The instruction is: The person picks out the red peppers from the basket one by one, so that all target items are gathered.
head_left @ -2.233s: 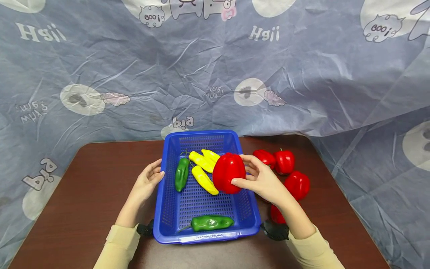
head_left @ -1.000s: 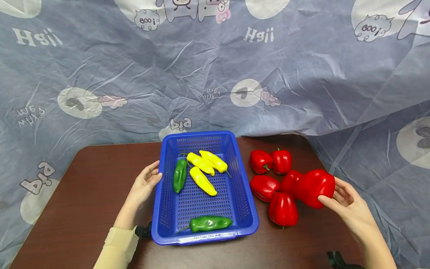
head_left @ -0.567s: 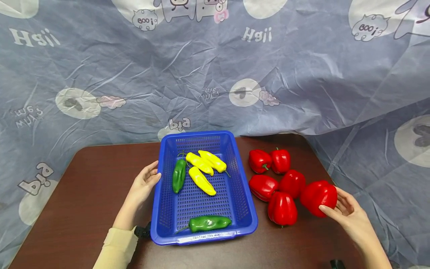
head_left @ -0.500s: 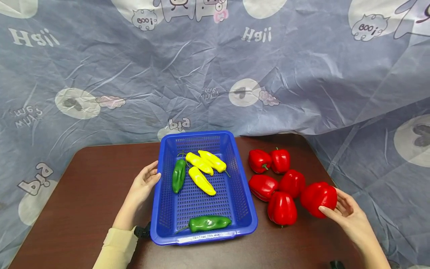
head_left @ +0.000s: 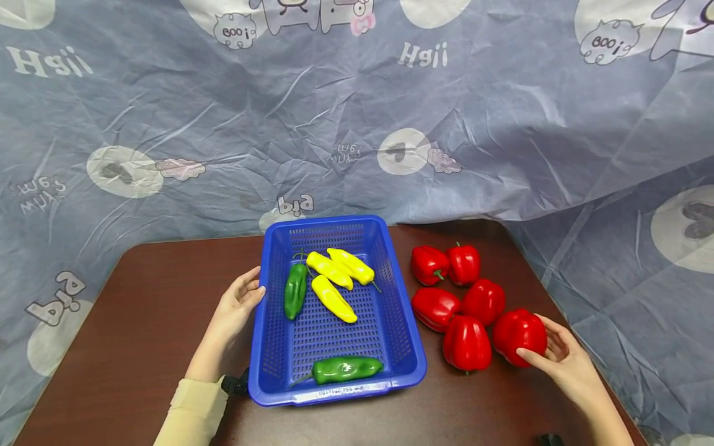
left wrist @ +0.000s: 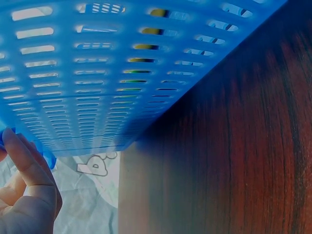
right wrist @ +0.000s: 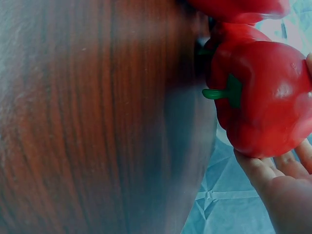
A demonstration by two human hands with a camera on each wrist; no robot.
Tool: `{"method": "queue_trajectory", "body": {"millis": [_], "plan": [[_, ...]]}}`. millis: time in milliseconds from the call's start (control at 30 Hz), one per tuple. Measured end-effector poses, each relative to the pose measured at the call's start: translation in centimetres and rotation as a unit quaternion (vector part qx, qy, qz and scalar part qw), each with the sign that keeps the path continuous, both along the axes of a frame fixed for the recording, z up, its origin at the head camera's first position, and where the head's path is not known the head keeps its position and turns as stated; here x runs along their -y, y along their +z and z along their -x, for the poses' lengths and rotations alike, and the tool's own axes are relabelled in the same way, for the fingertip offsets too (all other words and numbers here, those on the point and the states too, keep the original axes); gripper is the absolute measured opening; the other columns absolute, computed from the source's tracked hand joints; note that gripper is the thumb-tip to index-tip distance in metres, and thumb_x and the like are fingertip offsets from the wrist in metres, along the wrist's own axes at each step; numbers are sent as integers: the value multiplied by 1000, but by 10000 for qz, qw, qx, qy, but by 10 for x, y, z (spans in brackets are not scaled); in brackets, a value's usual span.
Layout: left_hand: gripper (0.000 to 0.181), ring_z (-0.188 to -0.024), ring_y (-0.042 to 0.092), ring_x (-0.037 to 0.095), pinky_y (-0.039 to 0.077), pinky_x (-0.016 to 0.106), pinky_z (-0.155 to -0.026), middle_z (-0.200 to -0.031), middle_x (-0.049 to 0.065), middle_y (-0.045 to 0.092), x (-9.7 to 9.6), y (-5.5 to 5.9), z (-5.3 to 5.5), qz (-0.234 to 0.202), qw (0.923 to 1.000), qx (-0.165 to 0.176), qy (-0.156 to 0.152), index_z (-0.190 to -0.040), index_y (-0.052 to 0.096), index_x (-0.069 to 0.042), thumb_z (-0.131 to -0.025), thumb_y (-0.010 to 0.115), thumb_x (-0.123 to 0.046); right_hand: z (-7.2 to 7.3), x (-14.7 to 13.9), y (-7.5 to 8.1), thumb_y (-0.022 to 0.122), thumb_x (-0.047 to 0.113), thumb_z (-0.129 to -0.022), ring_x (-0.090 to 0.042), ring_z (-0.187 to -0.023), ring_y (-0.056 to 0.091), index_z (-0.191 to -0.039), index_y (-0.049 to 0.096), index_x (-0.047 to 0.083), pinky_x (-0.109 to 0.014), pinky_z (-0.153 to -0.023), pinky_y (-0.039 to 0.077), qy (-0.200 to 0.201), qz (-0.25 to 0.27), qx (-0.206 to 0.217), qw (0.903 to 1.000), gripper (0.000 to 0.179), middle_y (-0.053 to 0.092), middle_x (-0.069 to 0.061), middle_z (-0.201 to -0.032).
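A blue plastic basket (head_left: 338, 396) stands mid-table. My left hand (head_left: 237, 303) grips its left rim; in the left wrist view, the fingers (left wrist: 31, 165) curl at the rim. Inside lie several long peppers: yellow ones (head_left: 333, 300) grouped together, one green pepper (head_left: 295, 291) at the left and another green pepper (head_left: 347, 369) near the front. At the right, my right hand (head_left: 563, 359) holds a red bell pepper (head_left: 519, 336) between thumb and fingers, right at the tabletop. Its green stem (right wrist: 224, 93) points toward the table's near side in the right wrist view.
More red bell peppers (head_left: 467, 344) lie close together between the basket and my right hand; two of them (head_left: 428, 265) sit farther back. The brown table (head_left: 150, 310) ends at a grey printed cloth (head_left: 223, 124) hung behind it.
My right hand has carried the red bell pepper from over the basket to the table's right side and lowered it beside the others. The left hand has stayed at the rim.
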State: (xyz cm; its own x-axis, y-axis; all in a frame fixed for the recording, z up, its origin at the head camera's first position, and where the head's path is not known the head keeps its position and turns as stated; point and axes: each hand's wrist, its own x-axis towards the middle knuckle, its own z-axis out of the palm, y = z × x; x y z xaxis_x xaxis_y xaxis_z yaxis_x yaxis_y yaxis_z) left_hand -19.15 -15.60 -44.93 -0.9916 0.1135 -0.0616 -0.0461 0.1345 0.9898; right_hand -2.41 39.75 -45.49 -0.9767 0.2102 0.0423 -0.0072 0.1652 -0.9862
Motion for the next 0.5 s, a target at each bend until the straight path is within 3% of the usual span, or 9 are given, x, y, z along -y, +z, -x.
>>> {"method": "queue_trajectory", "body": {"millis": [133,367,500], "plan": [[55,-95,56,-4,48,14,-82,-110,-2,53,0,1,-1,-20,10000,-28,10,-150,36,-3,-99,56,-5,1,0,-4,66,-12,-85,16,-103,55,-135,47,26,-4,-81,47,71,-57,60,9999,66,54,27,-120],[55,-95,57,-4,48,14,-82,-112,0,54,0,1,-1,-34,10000,-31,-1,-150,35,-3,-99,56,-5,2,4,-7,72,-2,-85,22,-101,49,-142,42,19,-1,-81,44,58,-1310,402,9906,68,47,35,-117],[55,-95,57,-4,48,14,-82,-113,2,54,0,1,-1,-68,9999,-79,-24,-150,35,-2,-99,56,-5,4,6,-8,73,-2,-85,23,-102,47,-146,38,13,-1,-81,44,83,-1496,395,9879,72,46,36,-118]]}}
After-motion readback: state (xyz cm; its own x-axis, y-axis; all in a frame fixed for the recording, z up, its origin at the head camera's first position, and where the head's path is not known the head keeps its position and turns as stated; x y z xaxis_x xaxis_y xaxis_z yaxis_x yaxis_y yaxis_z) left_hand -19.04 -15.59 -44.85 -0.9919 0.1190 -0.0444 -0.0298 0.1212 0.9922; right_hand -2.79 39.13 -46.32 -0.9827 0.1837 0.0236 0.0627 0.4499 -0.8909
